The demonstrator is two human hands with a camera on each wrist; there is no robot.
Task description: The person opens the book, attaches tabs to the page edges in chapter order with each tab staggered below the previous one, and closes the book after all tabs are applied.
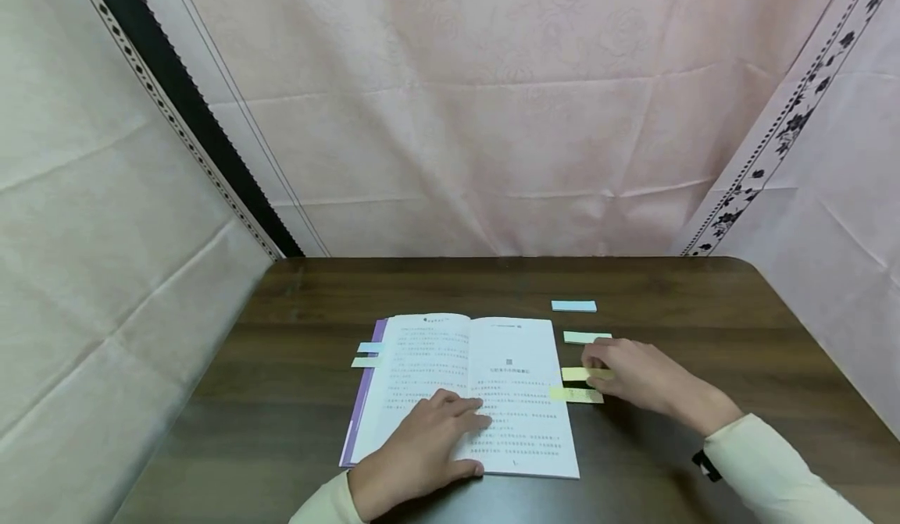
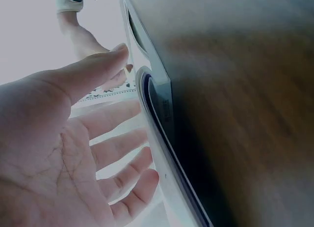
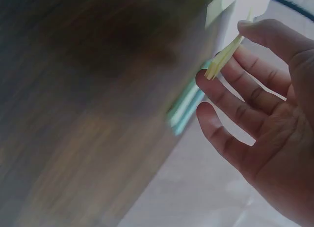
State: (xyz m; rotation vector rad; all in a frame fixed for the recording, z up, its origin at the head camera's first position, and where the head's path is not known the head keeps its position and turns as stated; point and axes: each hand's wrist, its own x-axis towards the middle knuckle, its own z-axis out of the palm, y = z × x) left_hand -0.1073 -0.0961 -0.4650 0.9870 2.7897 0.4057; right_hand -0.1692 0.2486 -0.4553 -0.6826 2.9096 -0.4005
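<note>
The counter (image 1: pixel 295 368) is dark brown woodgrain. The open book (image 1: pixel 464 383) has white pages with black print and a purple cover edge. Sticky note pads: one light blue (image 1: pixel 573 306), one pale green (image 1: pixel 585 337), one yellow (image 1: pixel 578 373). The backdrop cloth (image 1: pixel 492 118) is pale pink.

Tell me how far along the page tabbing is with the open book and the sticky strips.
Done: two tabs stick out from the open book's left edge. In hand: the left hand rests flat on the pages while the right hand pinches a yellow strip pad beside the book. Left: a yellow strip at the right page edge, plus a green pad and a blue pad lying untouched on the table.
</note>
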